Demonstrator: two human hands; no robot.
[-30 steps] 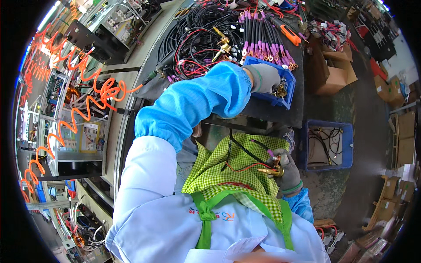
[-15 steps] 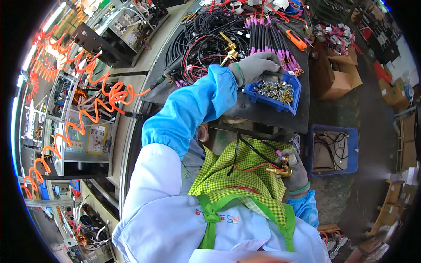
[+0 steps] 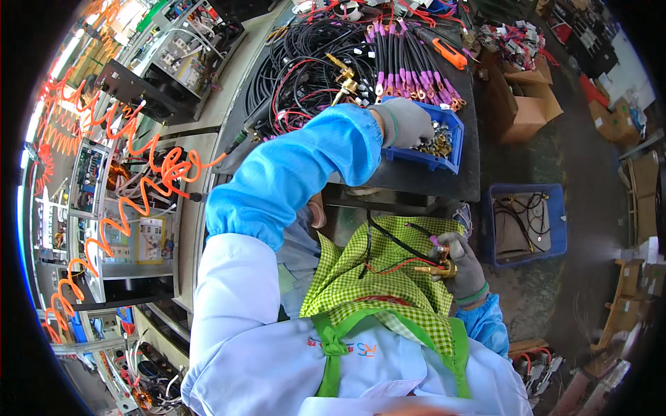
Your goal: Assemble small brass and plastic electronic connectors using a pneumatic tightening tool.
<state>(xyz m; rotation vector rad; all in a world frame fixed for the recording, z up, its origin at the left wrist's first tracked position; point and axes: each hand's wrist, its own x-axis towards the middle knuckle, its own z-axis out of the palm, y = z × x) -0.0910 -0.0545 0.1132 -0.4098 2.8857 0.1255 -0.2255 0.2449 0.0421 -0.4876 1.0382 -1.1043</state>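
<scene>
My left hand [image 3: 408, 123], in a grey glove, reaches over the left side of a small blue bin [image 3: 433, 165] on the table. Its fingertips are down among loose nuts and other small metal hardware [image 3: 441, 141], so what they pinch, if anything, is hidden. Close to my lap, my right hand [image 3: 468, 272], also gloved, is closed round a brass fitting [image 3: 444, 269]. A black cable [image 3: 395, 240] and a thin red wire [image 3: 399, 266] run to that hand across the green checked apron [image 3: 333, 277]. A purple-sleeved cable end [image 3: 435, 240] shows at its fingers.
Behind the bin lie black cables with purple-sleeved lugs [image 3: 395, 62], coiled black cables [image 3: 291, 55], another brass fitting [image 3: 347, 87] and an orange-handled tool [image 3: 449, 53]. A blue crate [image 3: 529, 260] and a cardboard box [image 3: 527, 111] stand at right. Orange coiled hose [image 3: 149, 187] hangs left.
My left hand has lowered from above the bin's far edge into the hardware. The right hand keeps the brass fitting in nearly the same place. The whole view has shifted slightly.
</scene>
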